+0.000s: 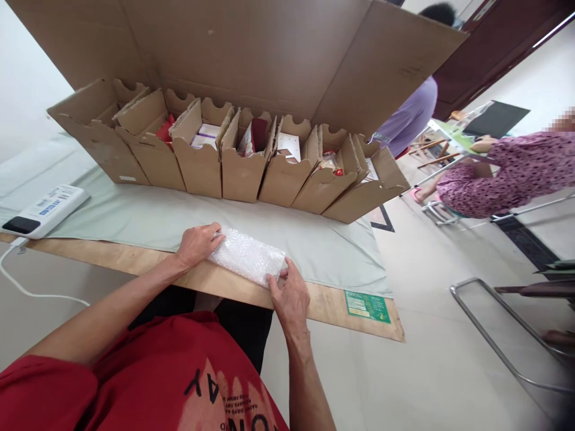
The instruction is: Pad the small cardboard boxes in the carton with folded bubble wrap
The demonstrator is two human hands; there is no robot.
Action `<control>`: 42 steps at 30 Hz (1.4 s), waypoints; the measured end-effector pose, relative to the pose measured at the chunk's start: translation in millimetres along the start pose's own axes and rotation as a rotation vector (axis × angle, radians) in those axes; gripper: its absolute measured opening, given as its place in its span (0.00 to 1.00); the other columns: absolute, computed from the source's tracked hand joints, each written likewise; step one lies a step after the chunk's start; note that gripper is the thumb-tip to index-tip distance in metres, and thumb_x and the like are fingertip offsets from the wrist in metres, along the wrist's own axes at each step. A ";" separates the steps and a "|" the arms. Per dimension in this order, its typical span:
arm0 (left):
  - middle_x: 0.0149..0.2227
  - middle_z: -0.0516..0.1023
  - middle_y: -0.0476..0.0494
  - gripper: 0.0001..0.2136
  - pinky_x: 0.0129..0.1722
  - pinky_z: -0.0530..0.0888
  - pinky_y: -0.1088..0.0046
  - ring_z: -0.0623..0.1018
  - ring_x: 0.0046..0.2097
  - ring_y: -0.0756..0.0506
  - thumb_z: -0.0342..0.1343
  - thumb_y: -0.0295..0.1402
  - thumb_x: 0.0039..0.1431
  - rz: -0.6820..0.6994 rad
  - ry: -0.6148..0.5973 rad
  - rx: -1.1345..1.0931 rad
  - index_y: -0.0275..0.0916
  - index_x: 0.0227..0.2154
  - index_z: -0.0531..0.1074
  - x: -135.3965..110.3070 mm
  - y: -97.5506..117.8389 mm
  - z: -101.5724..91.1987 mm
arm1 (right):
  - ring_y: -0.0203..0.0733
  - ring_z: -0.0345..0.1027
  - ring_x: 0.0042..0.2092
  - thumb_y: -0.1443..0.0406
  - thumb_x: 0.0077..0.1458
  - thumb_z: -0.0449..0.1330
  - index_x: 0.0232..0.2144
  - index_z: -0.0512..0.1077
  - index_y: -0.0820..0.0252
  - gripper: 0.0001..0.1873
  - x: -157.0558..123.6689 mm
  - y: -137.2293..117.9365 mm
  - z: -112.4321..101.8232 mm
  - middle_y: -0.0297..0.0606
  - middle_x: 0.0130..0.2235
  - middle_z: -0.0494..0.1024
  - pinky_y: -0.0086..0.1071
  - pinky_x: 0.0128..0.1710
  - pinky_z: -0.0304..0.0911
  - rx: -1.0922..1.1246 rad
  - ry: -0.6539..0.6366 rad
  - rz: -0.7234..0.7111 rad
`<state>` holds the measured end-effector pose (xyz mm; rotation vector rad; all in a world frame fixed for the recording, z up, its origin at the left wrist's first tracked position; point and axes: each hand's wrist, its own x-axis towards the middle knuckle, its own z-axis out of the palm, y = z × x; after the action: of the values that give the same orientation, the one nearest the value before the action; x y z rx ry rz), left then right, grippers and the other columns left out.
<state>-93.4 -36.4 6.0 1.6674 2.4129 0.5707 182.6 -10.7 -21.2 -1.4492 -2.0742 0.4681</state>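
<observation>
A flat, oblong packet of clear bubble wrap [248, 256] lies at the front edge of the cloth-covered table, slightly slanted. What, if anything, is inside the wrap cannot be made out. My left hand [198, 244] grips its left end, fingers curled over the corner. At the right end, my right hand [290, 293] pinches the packet between thumb and fingers. Behind it stands a row of several cardboard bins [240, 173]. Some hold white cards or boxes [288, 146], a dark red folded card [259, 134] and red items [166, 128].
A tall cardboard panel [242, 54] rises behind the bins. To the left lies a white power bank [47, 209] with a white cable. A green label [367, 306] is stuck on the wooden table edge. Other people sit at the right, near a metal-framed chair [485, 323].
</observation>
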 end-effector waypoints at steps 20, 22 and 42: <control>0.29 0.78 0.46 0.02 0.32 0.68 0.67 0.77 0.32 0.40 0.55 0.32 0.54 0.095 -0.113 0.026 0.42 0.31 0.72 25.8 6.0 -21.9 | 0.36 0.65 0.27 0.58 0.56 0.59 0.61 0.61 0.62 0.32 -1.4 -25.9 -14.3 0.30 0.32 0.73 0.31 0.30 0.65 0.531 -0.174 0.179; 0.35 0.80 0.43 0.07 0.41 0.70 0.63 0.78 0.40 0.37 0.56 0.31 0.56 0.180 -0.080 0.007 0.42 0.37 0.74 39.4 16.4 -23.1 | 0.36 0.64 0.26 0.58 0.57 0.59 0.69 0.51 0.61 0.42 -18.0 -36.9 -13.2 0.28 0.30 0.72 0.30 0.28 0.65 0.685 -0.242 0.216; 0.51 0.78 0.36 0.37 0.52 0.74 0.60 0.78 0.50 0.39 0.61 0.44 0.58 0.364 -0.300 -0.670 0.36 0.67 0.57 -70.4 -17.4 -10.7 | 0.48 0.75 0.52 0.51 0.52 0.70 0.55 0.72 0.57 0.31 -15.5 -86.8 9.4 0.45 0.50 0.81 0.32 0.37 0.74 1.419 -0.416 0.618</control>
<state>-86.1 -109.2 2.8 1.7105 1.4782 0.9639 116.6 -55.7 17.4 -0.9851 -0.8565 2.0554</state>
